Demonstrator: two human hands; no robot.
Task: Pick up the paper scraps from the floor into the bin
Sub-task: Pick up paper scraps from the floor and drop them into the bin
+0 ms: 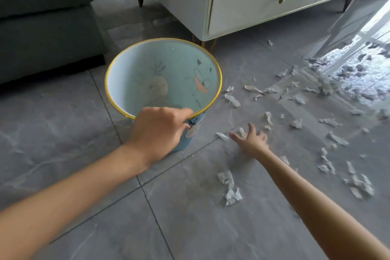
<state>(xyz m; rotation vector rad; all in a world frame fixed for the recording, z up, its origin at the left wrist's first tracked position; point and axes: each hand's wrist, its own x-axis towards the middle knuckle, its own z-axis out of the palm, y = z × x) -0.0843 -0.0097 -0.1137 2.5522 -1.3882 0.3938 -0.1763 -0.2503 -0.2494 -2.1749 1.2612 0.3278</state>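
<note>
A light blue bin (126,69) with a gold rim and cartoon prints stands on the grey tile floor, tilted toward me. My left hand (160,131) grips its near rim. My right hand (251,138) is low over the floor to the bin's right, fingers spread, with a small white paper scrap (242,132) at its fingertips. Another scrap (222,136) lies just left of that hand. Several more white paper scraps (230,188) are scattered across the tiles to the right and near me.
A white cabinet (253,2) on thin gold legs stands behind the bin. A dark grey sofa (46,27) fills the upper left. Bright light reflects off the floor (358,65) at the far right, where more scraps lie.
</note>
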